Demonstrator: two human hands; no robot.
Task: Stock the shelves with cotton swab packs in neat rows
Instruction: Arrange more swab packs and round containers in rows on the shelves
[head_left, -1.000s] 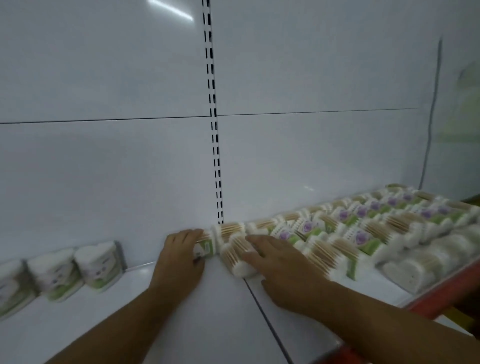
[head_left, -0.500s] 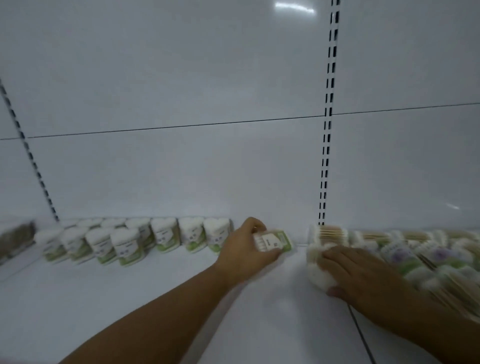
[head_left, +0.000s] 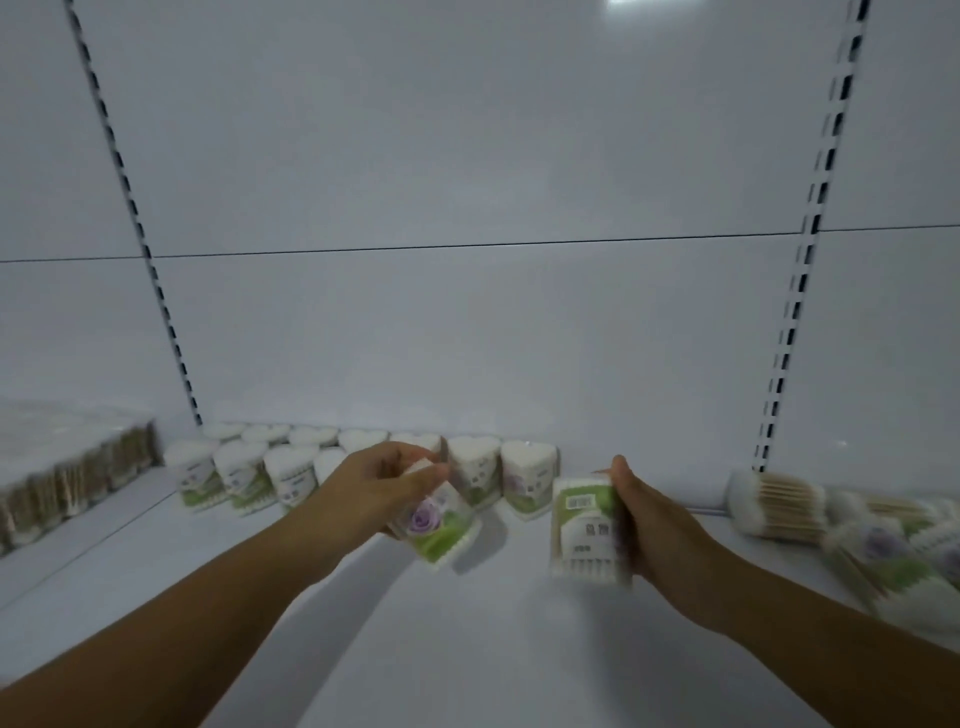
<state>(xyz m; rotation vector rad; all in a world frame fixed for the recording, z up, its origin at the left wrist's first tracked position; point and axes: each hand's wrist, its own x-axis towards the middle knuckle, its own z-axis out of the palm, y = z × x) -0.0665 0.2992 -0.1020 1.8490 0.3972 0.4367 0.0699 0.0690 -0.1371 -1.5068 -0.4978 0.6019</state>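
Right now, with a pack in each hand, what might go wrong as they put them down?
1. The left hand holds its tilted pack close in front of the standing row; a careless set-down might topple neighbours.
2. The right hand grips the second pack with a different face showing; it may end up turned unlike the row.
3. The loose packs lying at right could roll.

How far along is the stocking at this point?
Done: two short rows of upright packs stand at the back of the shelf. In hand: the left hand grips a tilted rose-label pack near the rows' right end, and the right hand grips a second pack. Left: a pile of packs lies loose on the right, waiting to be stood up.
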